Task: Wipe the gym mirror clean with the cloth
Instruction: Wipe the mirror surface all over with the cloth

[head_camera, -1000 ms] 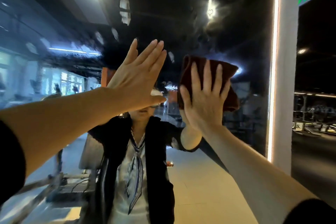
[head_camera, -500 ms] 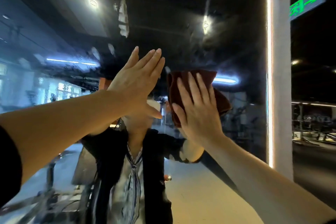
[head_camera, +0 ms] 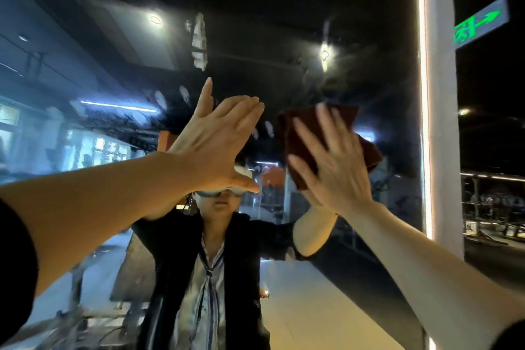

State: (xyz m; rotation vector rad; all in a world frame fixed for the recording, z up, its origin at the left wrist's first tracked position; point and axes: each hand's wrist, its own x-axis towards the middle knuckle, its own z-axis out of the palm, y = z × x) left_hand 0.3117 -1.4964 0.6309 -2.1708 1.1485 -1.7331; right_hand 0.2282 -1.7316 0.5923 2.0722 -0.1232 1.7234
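green arrow and blurred, unreadable characters on hanging exit sign

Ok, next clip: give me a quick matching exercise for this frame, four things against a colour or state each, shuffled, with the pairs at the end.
Things:
1. cloth
2. left hand
3. right hand
4. exit sign

Colour or state:
A. lit green, at upper right past the mirror's edge
B. flat with straight fingers, bare, nothing under it
C. dark red, spread against the mirror
D. flat with spread fingers, pressing the cloth to the glass

Pairs: 1-C, 2-B, 3-D, 4-A
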